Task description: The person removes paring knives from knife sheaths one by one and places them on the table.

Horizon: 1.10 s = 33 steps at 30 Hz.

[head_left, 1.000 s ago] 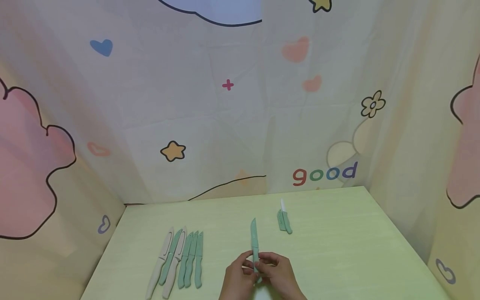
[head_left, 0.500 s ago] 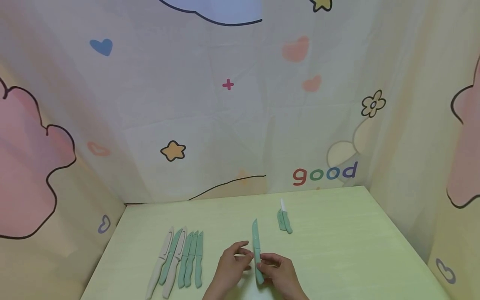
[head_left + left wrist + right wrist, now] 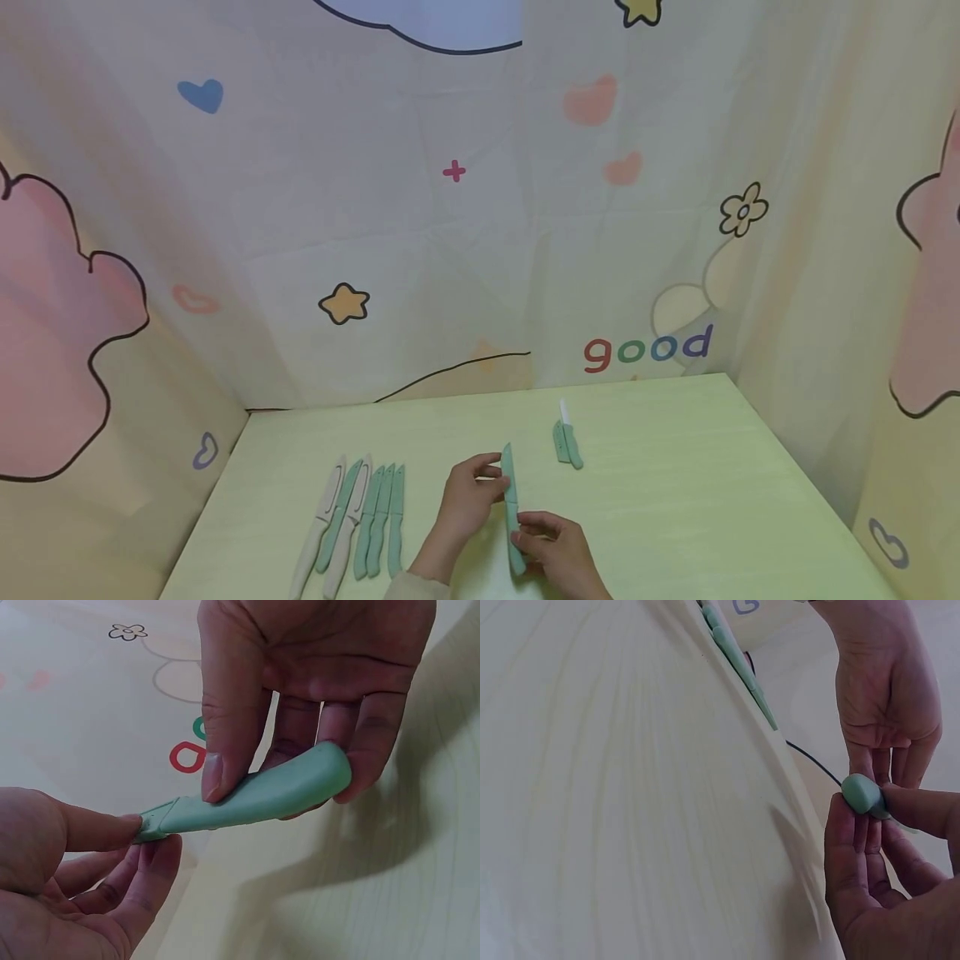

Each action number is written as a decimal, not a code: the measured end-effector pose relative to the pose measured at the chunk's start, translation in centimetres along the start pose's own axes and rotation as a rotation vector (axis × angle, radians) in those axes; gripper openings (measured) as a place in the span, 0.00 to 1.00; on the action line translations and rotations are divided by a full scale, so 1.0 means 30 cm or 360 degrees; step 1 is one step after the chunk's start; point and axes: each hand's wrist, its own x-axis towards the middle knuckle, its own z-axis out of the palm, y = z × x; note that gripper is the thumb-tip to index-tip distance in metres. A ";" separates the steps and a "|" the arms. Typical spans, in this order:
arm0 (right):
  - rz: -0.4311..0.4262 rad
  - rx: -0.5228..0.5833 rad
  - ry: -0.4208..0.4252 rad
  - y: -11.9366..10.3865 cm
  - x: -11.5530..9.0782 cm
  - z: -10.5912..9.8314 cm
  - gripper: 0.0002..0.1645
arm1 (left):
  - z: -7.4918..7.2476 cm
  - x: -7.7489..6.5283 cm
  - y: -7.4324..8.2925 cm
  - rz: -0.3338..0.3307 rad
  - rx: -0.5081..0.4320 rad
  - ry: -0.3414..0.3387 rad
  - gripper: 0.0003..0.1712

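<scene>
Between both hands, above the table, is a mint-green knife (image 3: pixel 512 521) whose blade is covered by a matching green sheath (image 3: pixel 507 467). My right hand (image 3: pixel 557 550) grips the handle between thumb and fingers. With thumb and fingertips, my left hand (image 3: pixel 471 496) pinches the sheathed part. In the left wrist view the curved handle (image 3: pixel 262 793) runs from the left fingertips to the right hand's fingers. The right wrist view shows the handle's rounded butt (image 3: pixel 861 793) end-on, and the sheath is mostly hidden behind it.
On the left of the pale table (image 3: pixel 675 500) lies a row of several sheathed knives, among them a white knife (image 3: pixel 307 550) and a green knife (image 3: pixel 397 521). Farther back, a small green knife (image 3: pixel 572 446) with a bare white blade lies beside its sheath (image 3: pixel 560 442). A printed curtain (image 3: pixel 420 275) stands behind.
My left hand let go near the handle, moved away left, then went forward and took hold of the sheathed blade. The right hand keeps its grip on the handle.
</scene>
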 end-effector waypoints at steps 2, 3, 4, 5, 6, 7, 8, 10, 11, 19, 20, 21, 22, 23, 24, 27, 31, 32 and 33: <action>-0.0003 -0.0012 -0.0006 0.025 0.012 -0.005 0.23 | 0.003 0.005 -0.003 0.0004 -0.0010 0.0002 0.23; -0.0005 -0.0014 -0.0011 0.034 0.017 -0.007 0.23 | 0.004 0.006 -0.004 0.0008 -0.0012 0.0006 0.23; -0.0008 -0.0013 -0.0018 0.040 0.019 -0.008 0.24 | 0.005 0.008 -0.004 0.0004 -0.0010 0.0011 0.23; -0.0011 -0.0009 -0.0024 0.044 0.021 -0.009 0.24 | 0.005 0.008 -0.004 0.0003 -0.0013 0.0015 0.23; -0.0011 -0.0003 -0.0028 0.047 0.022 -0.009 0.24 | 0.006 0.008 -0.002 0.0000 -0.0013 0.0021 0.23; -0.0012 0.0006 -0.0032 0.049 0.023 -0.009 0.24 | 0.006 0.008 0.000 -0.0004 -0.0015 0.0025 0.23; -0.0011 0.0017 -0.0035 0.050 0.024 -0.009 0.24 | 0.006 0.006 0.004 -0.0004 -0.0019 0.0028 0.23; -0.0015 0.0024 -0.0037 0.049 0.023 -0.009 0.24 | 0.006 0.002 0.015 -0.0001 -0.0044 0.0030 0.23; -0.0016 0.0025 -0.0036 0.049 0.022 -0.009 0.24 | 0.007 -0.002 0.023 0.0005 -0.0054 0.0029 0.23; -0.0016 0.0027 -0.0028 0.029 0.009 -0.007 0.25 | 0.005 -0.011 0.053 0.0026 -0.0099 0.0014 0.22; -0.0019 0.0027 -0.0029 0.028 0.009 -0.008 0.25 | 0.005 -0.007 0.043 0.0023 -0.0104 0.0014 0.22; -0.0022 0.0027 -0.0030 0.028 0.009 -0.008 0.25 | 0.005 -0.002 0.033 0.0027 -0.0109 0.0014 0.22; -0.0025 0.0025 -0.0031 0.029 0.009 -0.009 0.25 | 0.005 0.003 0.024 0.0023 -0.0116 0.0014 0.22; -0.0026 0.0023 -0.0033 0.030 0.010 -0.011 0.25 | 0.005 0.007 0.017 0.0024 -0.0123 0.0013 0.22; -0.0026 0.0021 -0.0035 0.033 0.011 -0.012 0.25 | 0.005 0.011 0.010 0.0021 -0.0127 0.0013 0.22; -0.0019 0.0013 -0.0040 0.039 0.016 -0.017 0.24 | 0.006 0.015 0.004 0.0039 -0.0156 0.0019 0.22; -0.0009 -0.0004 -0.0062 0.034 0.013 -0.020 0.22 | 0.005 -0.002 0.048 0.0044 -0.0165 0.0030 0.21; -0.0012 -0.0007 -0.0070 0.021 0.006 -0.018 0.22 | 0.004 -0.013 0.069 0.0043 -0.0165 0.0029 0.21; -0.0015 -0.0016 -0.0072 0.019 0.004 -0.018 0.22 | 0.002 -0.021 0.087 0.0044 -0.0166 0.0025 0.21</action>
